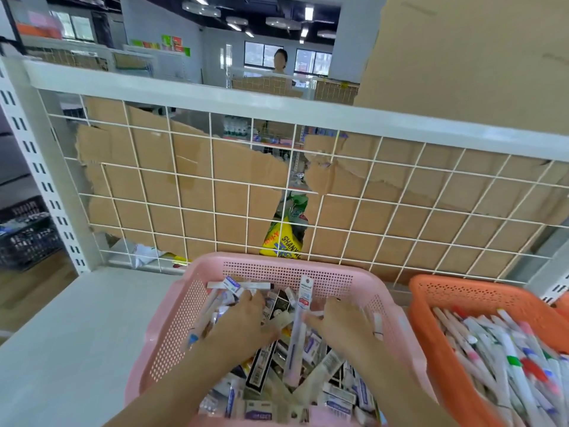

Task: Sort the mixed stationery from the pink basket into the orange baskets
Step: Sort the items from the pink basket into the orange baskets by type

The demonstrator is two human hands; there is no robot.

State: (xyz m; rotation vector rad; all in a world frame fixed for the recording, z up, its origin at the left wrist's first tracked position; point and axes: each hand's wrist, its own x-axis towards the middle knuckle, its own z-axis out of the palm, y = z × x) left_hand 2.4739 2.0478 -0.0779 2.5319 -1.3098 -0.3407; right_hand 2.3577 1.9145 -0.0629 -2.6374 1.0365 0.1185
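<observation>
The pink basket (pixel 277 268) stands on the white shelf in front of me, full of mixed stationery packs (pixel 277 374). Both my hands are inside it, palms down on the pile. My left hand (pixel 243 318) has its fingers dug among white pen packs at the far left. My right hand (pixel 345 322) lies on the pile, and a long white pen pack (pixel 300 322) stands tilted beside its thumb; whether the fingers grip anything is hidden. To the right, an orange basket (pixel 431 288) holds several pens with coloured caps (pixel 508 355).
A white wire grid (pixel 215 180) backed with torn cardboard closes off the shelf behind the baskets. Bare white shelf (pixel 77 334) lies left of the pink basket. A second orange basket edge (pixel 563 303) shows at far right. A person stands far off beyond the shelving.
</observation>
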